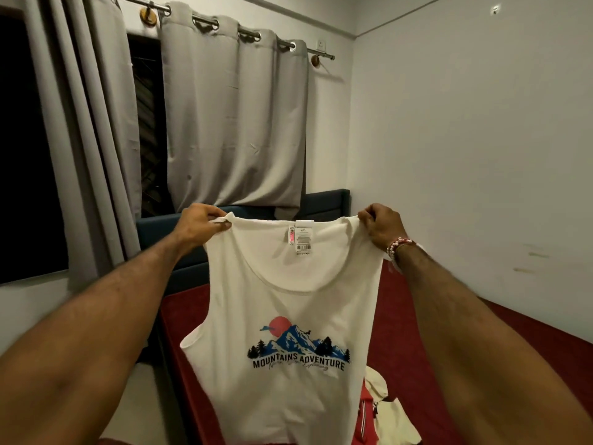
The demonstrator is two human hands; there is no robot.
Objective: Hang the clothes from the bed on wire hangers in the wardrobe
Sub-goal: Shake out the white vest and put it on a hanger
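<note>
The left hand [199,224] pinches one shoulder strap of a white tank top [288,316] and the right hand [383,226], with a beaded bracelet [398,248] at its wrist, pinches the other, so the top hangs spread out in the air with its mountain print facing the camera. It hangs over the red-covered bed [417,316] and hides the middle of it. At its lower right edge a cream garment [382,390] and a red garment [362,412] lie crumpled on the bed. Beyond are a dark blue headboard [324,203], grey curtains [231,123] and a dark window [25,155].
</note>
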